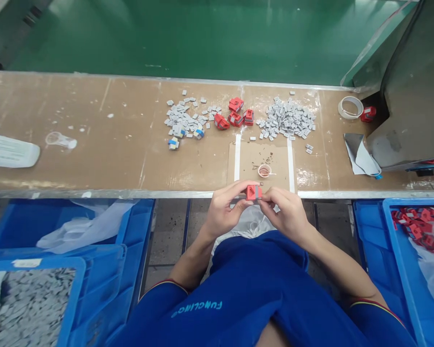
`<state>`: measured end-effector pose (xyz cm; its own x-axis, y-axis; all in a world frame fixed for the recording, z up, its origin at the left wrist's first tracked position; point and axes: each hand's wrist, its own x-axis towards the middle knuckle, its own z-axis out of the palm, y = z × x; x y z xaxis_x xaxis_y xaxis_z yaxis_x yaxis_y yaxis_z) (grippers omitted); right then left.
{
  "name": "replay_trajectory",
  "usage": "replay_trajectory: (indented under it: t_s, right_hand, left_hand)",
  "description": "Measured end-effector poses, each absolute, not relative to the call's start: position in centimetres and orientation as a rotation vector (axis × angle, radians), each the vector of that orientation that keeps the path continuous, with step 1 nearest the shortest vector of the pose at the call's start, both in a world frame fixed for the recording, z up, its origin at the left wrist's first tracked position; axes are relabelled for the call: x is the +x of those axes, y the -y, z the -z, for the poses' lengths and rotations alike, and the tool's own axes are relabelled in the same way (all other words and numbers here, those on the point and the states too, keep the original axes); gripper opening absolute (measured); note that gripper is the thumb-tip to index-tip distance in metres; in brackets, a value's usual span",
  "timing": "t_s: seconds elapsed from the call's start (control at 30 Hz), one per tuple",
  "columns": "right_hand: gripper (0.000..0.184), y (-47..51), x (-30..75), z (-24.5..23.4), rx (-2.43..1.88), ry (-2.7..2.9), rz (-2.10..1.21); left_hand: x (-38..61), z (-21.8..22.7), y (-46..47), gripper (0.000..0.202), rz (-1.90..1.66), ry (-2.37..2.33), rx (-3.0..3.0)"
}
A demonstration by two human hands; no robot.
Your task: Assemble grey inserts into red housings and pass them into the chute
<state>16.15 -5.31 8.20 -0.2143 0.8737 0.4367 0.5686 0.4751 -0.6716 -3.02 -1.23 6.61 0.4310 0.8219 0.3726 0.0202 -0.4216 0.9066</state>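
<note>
Just over the bench's front edge, my left hand [226,207] grips a small red plastic part [252,193] with a grey band between thumb and fingers. My right hand [285,212] is closed in a pinch at the part's right side; whatever its fingertips hold is too small to make out. Beyond the hands stands a small cup [264,170] with reddish contents and a thin stick across it. Several similar red parts [236,118] lie farther back, between a left pile of small grey tiles [183,118] and a right pile of grey tiles [287,118].
Yellowish-white pieces with blue bands [173,143] lie left. A tape roll [350,107] and a metal machine housing [415,96] stand right. Blue crates flank me: one crate [81,274] contains grey tiles, another [386,217] red parts. A clear plastic piece [61,140] lies far left.
</note>
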Motion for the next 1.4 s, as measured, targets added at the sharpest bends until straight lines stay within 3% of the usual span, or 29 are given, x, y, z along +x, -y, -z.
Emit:
replay_trajectory:
  t_s: [0.13,0.43,1.27,1.4]
  right_hand:
    - [0.013,5.9,15.9,-9.0,-1.173,1.895,-0.491]
    - [0.019,6.9,14.9,-9.7,-1.152,1.848,-0.327]
    - [0.010,6.1,15.0,-9.5,-1.134,1.908,-0.576]
    - [0.017,5.5,15.0,-8.8,-1.163,1.894,-0.600]
  left_hand:
    - [-3.3,-6.5,1.5,0.037,-1.151,-0.693,1.725]
    - [-3.4,-7.2,2.3,0.038,-1.176,-0.683,1.683]
    - [-4.3,-5.8,2.7,0.038,-1.197,-0.760,1.592]
    - [-4.3,-5.9,2.8,0.037,-1.146,-0.819,1.544]
